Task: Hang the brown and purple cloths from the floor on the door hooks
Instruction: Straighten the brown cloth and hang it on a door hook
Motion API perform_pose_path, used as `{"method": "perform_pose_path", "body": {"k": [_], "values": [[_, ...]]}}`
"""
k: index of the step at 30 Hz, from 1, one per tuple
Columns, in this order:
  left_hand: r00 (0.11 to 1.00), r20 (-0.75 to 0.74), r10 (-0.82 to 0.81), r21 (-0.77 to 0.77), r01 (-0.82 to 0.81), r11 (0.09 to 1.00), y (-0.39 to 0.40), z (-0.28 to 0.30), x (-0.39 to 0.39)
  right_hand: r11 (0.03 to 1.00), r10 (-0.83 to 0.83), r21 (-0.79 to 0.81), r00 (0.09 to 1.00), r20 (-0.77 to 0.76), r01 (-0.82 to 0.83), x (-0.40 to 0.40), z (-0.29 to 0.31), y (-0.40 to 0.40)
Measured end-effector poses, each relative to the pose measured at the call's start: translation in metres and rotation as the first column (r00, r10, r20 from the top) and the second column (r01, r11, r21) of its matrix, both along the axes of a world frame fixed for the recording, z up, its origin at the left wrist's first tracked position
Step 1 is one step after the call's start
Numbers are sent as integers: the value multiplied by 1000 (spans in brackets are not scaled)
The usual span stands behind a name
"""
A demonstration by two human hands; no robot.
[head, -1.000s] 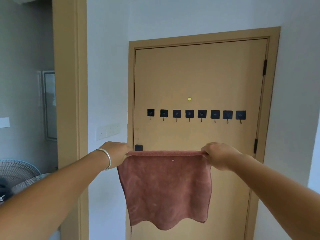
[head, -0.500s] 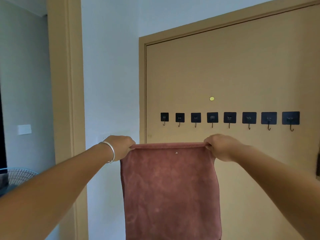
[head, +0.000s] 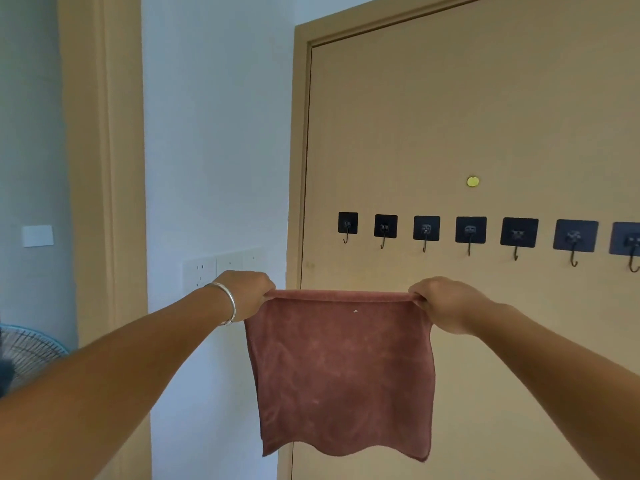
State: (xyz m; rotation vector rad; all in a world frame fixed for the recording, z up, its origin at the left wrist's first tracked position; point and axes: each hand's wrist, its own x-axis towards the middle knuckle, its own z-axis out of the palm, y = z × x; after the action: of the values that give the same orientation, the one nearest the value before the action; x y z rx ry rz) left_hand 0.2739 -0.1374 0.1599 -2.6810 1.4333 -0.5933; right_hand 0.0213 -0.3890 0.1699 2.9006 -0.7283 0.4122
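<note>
The brown cloth (head: 344, 372) hangs flat, stretched by its top edge in front of the tan door (head: 450, 116). My left hand (head: 247, 292), with a silver bangle at the wrist, grips the top left corner. At the top right corner, my right hand (head: 446, 303) grips the cloth too. A row of several black adhesive hooks (head: 470, 233) runs across the door just above the cloth's top edge, all bare. The leftmost hook (head: 347, 225) sits above the cloth's middle. The purple cloth is out of view.
The door frame (head: 298, 168) stands left of the hooks, then a white wall with sockets (head: 221, 266). A second tan frame (head: 104, 168) and a fan (head: 27, 355) are at the far left. A small yellow dot (head: 472, 181) marks the door.
I have come closer to the door, so the hooks look larger and sit further right. Both hands keep their grip on the cloth, which is again seen down to its bottom edge.
</note>
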Motion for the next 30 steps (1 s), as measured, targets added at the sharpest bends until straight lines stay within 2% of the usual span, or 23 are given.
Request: {"method": "perform_pose_path", "body": {"k": [8,12,15,17,20,24,27,30], "values": [[992,-64,-105,-96,98,991,-69,0,107,997,-65,-37,998,24,66,90,5,-42],[973,-85,-216,-208,195,958,-105,10,155,994,-101,-33,984,148,107,135,12,-64],[968,-33,-249,-330,224,917,-134,13,179,989,-116,-56,959,260,135,165,17,-78],[966,4,-259,-439,234,867,-153,13,192,982,-134,-96,954,267,165,185,19,-85],[928,3,-373,-549,313,775,-176,12,207,965,-61,-241,983,172,102,205,20,-91],[806,61,-589,-517,530,672,-202,7,226,892,29,-447,995,-92,-67,223,22,-103],[753,-180,-633,-620,412,667,-217,10,236,828,-9,-548,975,-223,-118,232,31,-115],[721,-219,-658,-616,421,666,-230,9,245,811,-20,-577,980,-196,-99,238,37,-126]]}}
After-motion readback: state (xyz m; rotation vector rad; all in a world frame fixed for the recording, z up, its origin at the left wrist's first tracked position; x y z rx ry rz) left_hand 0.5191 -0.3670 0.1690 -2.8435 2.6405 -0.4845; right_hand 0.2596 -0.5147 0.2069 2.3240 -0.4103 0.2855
